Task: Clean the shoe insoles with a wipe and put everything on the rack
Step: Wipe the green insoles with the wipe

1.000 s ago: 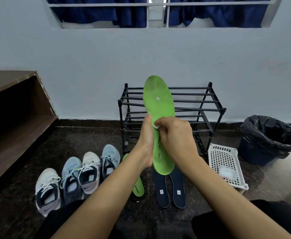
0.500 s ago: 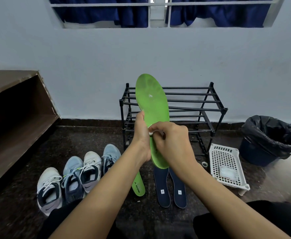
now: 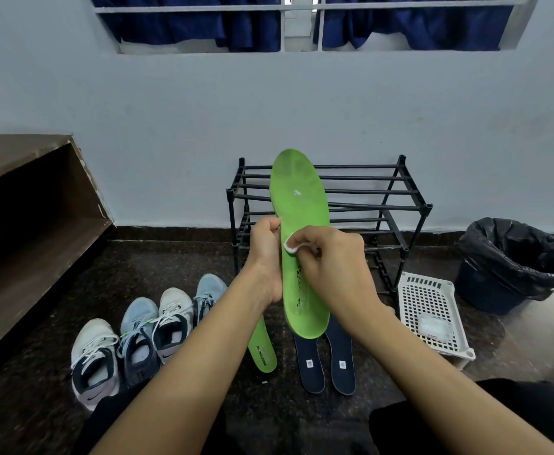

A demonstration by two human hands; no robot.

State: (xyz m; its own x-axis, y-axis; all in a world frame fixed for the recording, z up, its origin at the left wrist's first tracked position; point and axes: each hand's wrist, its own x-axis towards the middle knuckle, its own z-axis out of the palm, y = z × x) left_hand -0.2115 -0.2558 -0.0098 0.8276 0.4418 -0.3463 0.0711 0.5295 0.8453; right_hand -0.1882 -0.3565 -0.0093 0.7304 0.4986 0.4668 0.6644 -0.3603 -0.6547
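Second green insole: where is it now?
Head view: the second green insole lies on the floor between the shoes and the navy insoles, its top behind the left wrist.

The right hand (image 3: 331, 261) covers all but a white corner of the wipe (image 3: 290, 247), the raised green insole (image 3: 301, 198) hides the toe ends of the 2 navy insoles (image 3: 310, 366), whose small labels cannot be read, and the blurred white lump (image 3: 434, 326) in the basket (image 3: 410, 290) is perhaps a wipe pack.

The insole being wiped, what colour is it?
The insole is bright green, clearest in the head view.
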